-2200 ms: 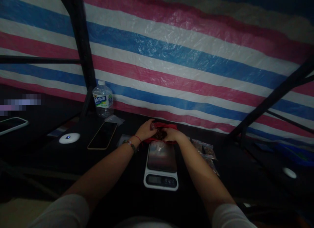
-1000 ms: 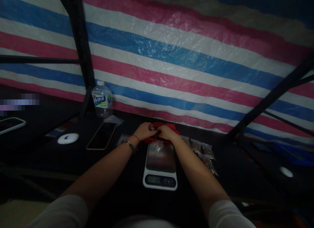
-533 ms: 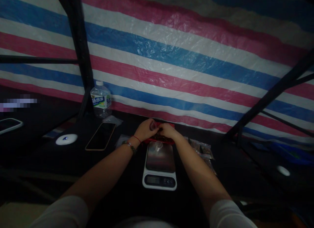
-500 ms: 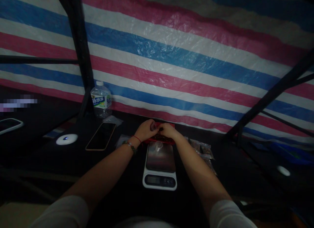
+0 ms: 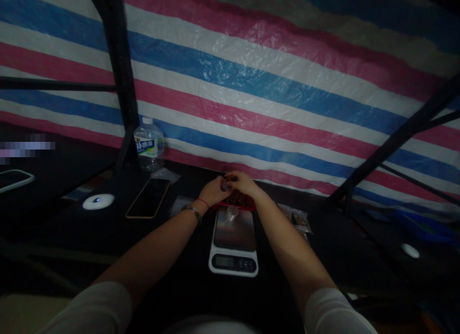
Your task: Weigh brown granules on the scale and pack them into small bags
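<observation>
My left hand (image 5: 212,191) and my right hand (image 5: 241,181) meet just above a red bag (image 5: 235,200) of small brown pieces, behind a white kitchen scale (image 5: 234,238). The left fingers are curled around a small clear cup (image 5: 224,184). The right fingers are pinched together at the cup's mouth; what they hold is too small to make out. A second small clear cup (image 5: 231,213) stands on the scale's platform. A red string and a bead bracelet circle my left wrist.
A water bottle (image 5: 148,144) stands at the back left by a black pole (image 5: 118,65). A phone (image 5: 148,198) and a white puck with a blue light (image 5: 98,201) lie left of the scale. Several small filled bags (image 5: 296,219) lie right of it. A striped tarp (image 5: 273,89) forms the back wall.
Both hands have lifted slightly and drawn together over the red bag, uncovering its brown contents. My right hand now pinches at the cup held in my left.
</observation>
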Demonstrator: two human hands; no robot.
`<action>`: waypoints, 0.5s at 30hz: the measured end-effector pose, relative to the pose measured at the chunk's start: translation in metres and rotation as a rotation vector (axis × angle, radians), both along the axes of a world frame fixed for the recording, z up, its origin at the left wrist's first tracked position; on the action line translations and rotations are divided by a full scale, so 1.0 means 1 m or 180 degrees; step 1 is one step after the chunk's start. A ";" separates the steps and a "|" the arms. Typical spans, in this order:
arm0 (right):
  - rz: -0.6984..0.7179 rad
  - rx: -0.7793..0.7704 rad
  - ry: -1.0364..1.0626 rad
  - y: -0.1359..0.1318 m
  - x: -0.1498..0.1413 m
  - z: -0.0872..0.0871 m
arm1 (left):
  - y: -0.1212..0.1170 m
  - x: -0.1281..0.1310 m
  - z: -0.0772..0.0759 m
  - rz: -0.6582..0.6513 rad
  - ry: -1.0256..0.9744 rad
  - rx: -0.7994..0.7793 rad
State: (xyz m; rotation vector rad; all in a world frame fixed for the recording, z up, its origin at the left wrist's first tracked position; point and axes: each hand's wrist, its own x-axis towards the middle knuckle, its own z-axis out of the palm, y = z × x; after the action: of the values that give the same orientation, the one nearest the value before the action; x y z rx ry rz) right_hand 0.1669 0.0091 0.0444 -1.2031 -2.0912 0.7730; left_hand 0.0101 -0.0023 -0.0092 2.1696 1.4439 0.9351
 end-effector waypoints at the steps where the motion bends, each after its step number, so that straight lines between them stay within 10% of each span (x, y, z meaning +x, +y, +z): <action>1: 0.0050 -0.0009 0.0032 0.002 -0.001 -0.002 | 0.000 0.001 -0.001 0.0019 -0.0034 0.0001; 15: 0.0076 0.0144 -0.0239 0.008 -0.003 0.003 | 0.003 0.003 -0.006 -0.0100 -0.0264 -0.0027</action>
State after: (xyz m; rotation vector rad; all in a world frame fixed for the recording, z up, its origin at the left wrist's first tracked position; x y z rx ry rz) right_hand 0.1636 0.0170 0.0470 -1.2020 -2.1758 0.6974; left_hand 0.0133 0.0006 -0.0157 2.1153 1.3688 0.9942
